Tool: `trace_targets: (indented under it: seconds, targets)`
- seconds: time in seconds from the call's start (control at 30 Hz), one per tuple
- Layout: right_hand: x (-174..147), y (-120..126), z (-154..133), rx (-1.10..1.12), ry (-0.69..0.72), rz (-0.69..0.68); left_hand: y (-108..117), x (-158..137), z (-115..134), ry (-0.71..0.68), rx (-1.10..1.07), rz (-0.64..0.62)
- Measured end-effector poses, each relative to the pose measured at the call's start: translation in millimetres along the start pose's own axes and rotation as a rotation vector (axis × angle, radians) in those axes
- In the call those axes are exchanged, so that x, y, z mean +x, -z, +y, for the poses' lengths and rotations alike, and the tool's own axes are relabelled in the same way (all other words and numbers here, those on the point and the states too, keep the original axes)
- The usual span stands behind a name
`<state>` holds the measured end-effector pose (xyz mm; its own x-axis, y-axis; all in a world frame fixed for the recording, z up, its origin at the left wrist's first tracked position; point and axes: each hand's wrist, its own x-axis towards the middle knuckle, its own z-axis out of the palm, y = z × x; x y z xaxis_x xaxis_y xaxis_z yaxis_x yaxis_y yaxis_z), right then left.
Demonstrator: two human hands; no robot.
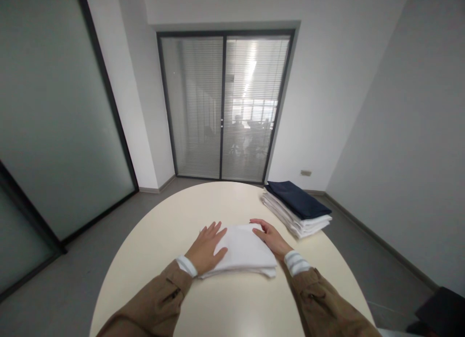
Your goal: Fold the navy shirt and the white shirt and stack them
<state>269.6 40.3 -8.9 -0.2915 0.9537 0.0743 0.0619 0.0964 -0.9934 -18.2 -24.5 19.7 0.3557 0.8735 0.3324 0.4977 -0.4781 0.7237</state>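
Note:
A folded white cloth (244, 250) lies on the round table (163, 245) in front of me, its layers showing along the near edge. My left hand (208, 249) rests flat over the cloth's left side with the fingers spread. At the far right corner, my right hand (271, 237) is curled around the cloth's edge, the thumb on top and the other fingers along the border. Part of the corner is hidden under that hand.
Toward the table's right rear edge stands a stack of folded white cloths (279, 212) with a folded dark blue cloth (300, 199) on top. Beyond are a glazed partition with blinds (192, 109) and frosted glass panels (54, 109). A dark object (443, 310) sits at lower right.

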Motion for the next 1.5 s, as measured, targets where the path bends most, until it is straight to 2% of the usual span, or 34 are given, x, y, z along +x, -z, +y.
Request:
trace_targets:
  seconds: [0.1,0.2,0.23,0.37,0.43,0.53,0.63,0.8,1.07,1.27,1.4,1.5]
  targets:
    - [0.3,1.9,-6.9,-0.204,0.034,0.049,-4.8,-2.0,-0.5,0.012,0.196,-0.075]
    - [-6.6,-6.8,-32.4,-0.491,0.207,0.169,-4.4,-0.8,5.3,0.034,0.471,-0.161]
    - [-11.0,-13.2,-43.3,-0.563,0.252,0.160,-4.0,-0.5,8.1,0.036,0.547,-0.181]
    - [-33.8,-49.7,-76.1,-0.792,0.287,-0.039,-3.3,-1.0,15.4,0.018,0.686,-0.205]
    - [-42.5,-66.0,-78.5,-0.925,0.265,-0.135,-3.0,-1.1,15.8,0.015,0.699,-0.199]
    - [-46.7,-79.2,-69.7,-1.066,0.137,-0.202,-2.6,1.1,17.4,0.040,0.708,-0.215]
    - [-43.7,-83.1,-61.7,-1.123,0.055,-0.193,-4.8,5.4,22.3,0.077,0.736,-0.209]
    - [-38.6,-87.5,-59.3,-1.145,0.038,-0.169,-14.5,7.6,23.1,0.091,0.726,-0.117]
    - [-31.7,-91.1,-50.0,-1.173,0.002,-0.082,-19.9,4.7,11.0,0.097,0.709,-0.107]
    - [-31.7,-100.8,-60.7,-1.247,-0.001,-0.011,-22.3,4.2,9.0,0.076,0.720,-0.094]
    - [-28.9,-97.5,-55.4,-1.218,-0.016,-0.029,-21.2,6.9,9.7,0.082,0.700,-0.116]
    - [-26.4,-96.3,-50.2,-1.225,-0.058,0.017,-23.3,8.8,13.2,0.106,0.708,-0.114]
